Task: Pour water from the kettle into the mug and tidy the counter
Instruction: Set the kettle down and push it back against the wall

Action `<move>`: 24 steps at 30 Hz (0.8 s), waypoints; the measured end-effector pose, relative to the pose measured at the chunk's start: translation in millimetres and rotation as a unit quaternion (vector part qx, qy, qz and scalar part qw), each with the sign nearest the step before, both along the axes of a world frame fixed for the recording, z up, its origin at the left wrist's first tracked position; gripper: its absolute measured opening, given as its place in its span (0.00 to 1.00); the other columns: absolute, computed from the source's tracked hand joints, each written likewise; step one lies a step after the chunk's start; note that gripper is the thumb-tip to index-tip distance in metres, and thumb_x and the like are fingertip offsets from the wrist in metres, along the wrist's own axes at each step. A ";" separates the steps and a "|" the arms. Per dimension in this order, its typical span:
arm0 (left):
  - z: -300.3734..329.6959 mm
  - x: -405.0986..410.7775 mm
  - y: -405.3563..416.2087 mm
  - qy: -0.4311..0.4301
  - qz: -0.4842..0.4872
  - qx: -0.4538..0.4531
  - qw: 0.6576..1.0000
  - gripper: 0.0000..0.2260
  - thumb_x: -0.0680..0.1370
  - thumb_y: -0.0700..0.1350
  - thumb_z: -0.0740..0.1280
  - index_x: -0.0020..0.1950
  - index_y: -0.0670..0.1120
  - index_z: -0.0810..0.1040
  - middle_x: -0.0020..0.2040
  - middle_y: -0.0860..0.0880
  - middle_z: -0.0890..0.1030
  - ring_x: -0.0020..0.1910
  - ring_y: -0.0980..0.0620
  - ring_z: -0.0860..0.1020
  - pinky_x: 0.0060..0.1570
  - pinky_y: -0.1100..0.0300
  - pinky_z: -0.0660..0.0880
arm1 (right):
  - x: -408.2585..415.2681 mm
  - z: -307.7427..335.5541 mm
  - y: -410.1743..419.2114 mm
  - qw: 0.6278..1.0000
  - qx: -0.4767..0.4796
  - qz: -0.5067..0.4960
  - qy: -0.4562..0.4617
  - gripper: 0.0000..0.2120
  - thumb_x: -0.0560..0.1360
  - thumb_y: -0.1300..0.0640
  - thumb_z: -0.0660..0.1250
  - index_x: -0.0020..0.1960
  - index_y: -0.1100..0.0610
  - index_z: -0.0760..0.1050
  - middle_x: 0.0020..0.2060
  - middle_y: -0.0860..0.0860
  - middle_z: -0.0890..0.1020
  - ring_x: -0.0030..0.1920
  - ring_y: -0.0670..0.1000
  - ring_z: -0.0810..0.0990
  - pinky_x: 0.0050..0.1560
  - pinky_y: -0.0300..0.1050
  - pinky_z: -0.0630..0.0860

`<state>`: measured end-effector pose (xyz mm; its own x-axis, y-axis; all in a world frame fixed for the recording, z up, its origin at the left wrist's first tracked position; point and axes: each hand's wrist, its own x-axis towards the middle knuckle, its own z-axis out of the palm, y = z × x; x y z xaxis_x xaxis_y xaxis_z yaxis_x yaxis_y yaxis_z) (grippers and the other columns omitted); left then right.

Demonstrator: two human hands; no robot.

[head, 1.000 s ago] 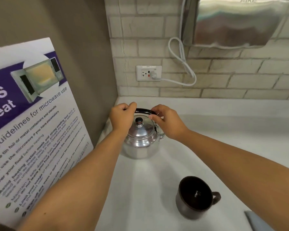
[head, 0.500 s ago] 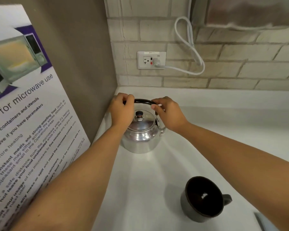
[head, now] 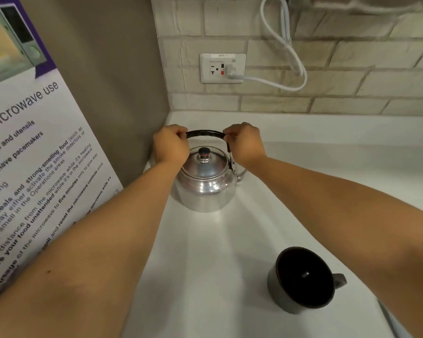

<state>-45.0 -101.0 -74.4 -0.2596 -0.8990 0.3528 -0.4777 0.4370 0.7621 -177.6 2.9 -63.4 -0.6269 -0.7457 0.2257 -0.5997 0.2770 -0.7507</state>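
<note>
A shiny metal kettle (head: 205, 186) with a lid knob and a black arched handle stands in the back left corner of the white counter (head: 205, 264). My left hand (head: 170, 146) grips the left end of the handle. My right hand (head: 246, 143) grips its right end, above the spout side. The handle stands upright between both fists. A dark mug (head: 303, 280) sits nearer to me on the right, upright, its handle pointing right, partly under my right forearm. Its inside looks dark with a small glint.
A microwave-use poster (head: 34, 167) leans on the brown side wall at left. A wall socket (head: 222, 68) with a white plug and looped cord (head: 286, 45) is on the brick backsplash. A grey cloth corner (head: 388, 318) shows at bottom right.
The view has tilted down and closer. Both hands stay on the kettle handle, which now stands more upright; the kettle remains on the counter.
</note>
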 end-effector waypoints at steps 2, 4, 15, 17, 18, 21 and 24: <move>-1.5 -1.6 -4.7 -0.032 0.003 0.019 0.999 0.11 0.77 0.37 0.64 0.55 0.42 0.83 0.55 0.44 0.84 0.54 0.46 0.81 0.47 0.70 0.68 | -0.8 -2.0 -1.1 1.000 0.014 0.000 -0.009 0.12 0.76 0.64 0.62 0.55 0.63 0.81 0.49 0.61 0.84 0.48 0.58 0.81 0.53 0.44 0.77; -3.0 -3.3 -8.5 -0.060 0.003 0.040 0.997 0.11 0.77 0.37 0.64 0.55 0.43 0.83 0.56 0.44 0.83 0.55 0.47 0.80 0.48 0.69 0.68 | -1.8 -3.5 -2.7 0.999 0.036 -0.004 -0.021 0.11 0.76 0.65 0.62 0.52 0.63 0.81 0.45 0.59 0.82 0.45 0.57 0.80 0.50 0.46 0.77; 19.2 3.6 18.8 -0.146 0.008 0.059 0.988 0.14 0.80 0.40 0.58 0.63 0.36 0.75 0.64 0.37 0.77 0.62 0.39 0.74 0.56 0.54 0.71 | 0.2 6.8 20.9 0.993 0.110 0.043 -0.016 0.17 0.78 0.61 0.59 0.65 0.61 0.74 0.66 0.56 0.76 0.66 0.55 0.74 0.62 0.37 0.67; 26.4 11.4 36.1 -0.094 0.008 0.018 0.995 0.17 0.80 0.43 0.60 0.68 0.40 0.72 0.68 0.39 0.74 0.65 0.41 0.72 0.61 0.55 0.69 | 1.7 18.7 44.5 0.995 0.081 0.054 0.001 0.17 0.78 0.59 0.60 0.65 0.60 0.74 0.66 0.54 0.76 0.65 0.53 0.74 0.61 0.36 0.66; 28.7 17.2 47.5 -0.068 0.000 -0.012 0.998 0.18 0.80 0.44 0.61 0.69 0.41 0.72 0.68 0.40 0.74 0.66 0.42 0.72 0.63 0.56 0.67 | 1.2 25.3 60.3 0.997 0.057 0.048 0.007 0.16 0.78 0.58 0.60 0.64 0.59 0.75 0.66 0.53 0.77 0.64 0.52 0.75 0.59 0.35 0.66; 26.2 38.8 92.2 0.002 -0.030 -0.109 0.994 0.16 0.79 0.44 0.63 0.66 0.43 0.74 0.65 0.42 0.75 0.64 0.44 0.72 0.61 0.61 0.65 | -6.2 40.3 123.2 0.999 -0.008 0.026 0.023 0.14 0.78 0.56 0.60 0.60 0.56 0.78 0.61 0.51 0.80 0.62 0.50 0.76 0.56 0.35 0.68; 2.9 58.5 145.2 0.016 -0.092 -0.148 0.985 0.14 0.79 0.42 0.63 0.64 0.43 0.75 0.61 0.44 0.77 0.61 0.47 0.72 0.58 0.67 0.63 | -16.2 27.3 201.7 0.998 -0.015 -0.038 0.046 0.13 0.78 0.57 0.58 0.57 0.54 0.80 0.57 0.50 0.82 0.56 0.49 0.78 0.48 0.37 0.70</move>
<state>13.5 44.1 -71.6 -0.3927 -0.6946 0.6028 -0.3468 0.7189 0.6024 -193.8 204.7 -36.1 -0.6567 -0.6888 0.3071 -0.6452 0.3024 -0.7016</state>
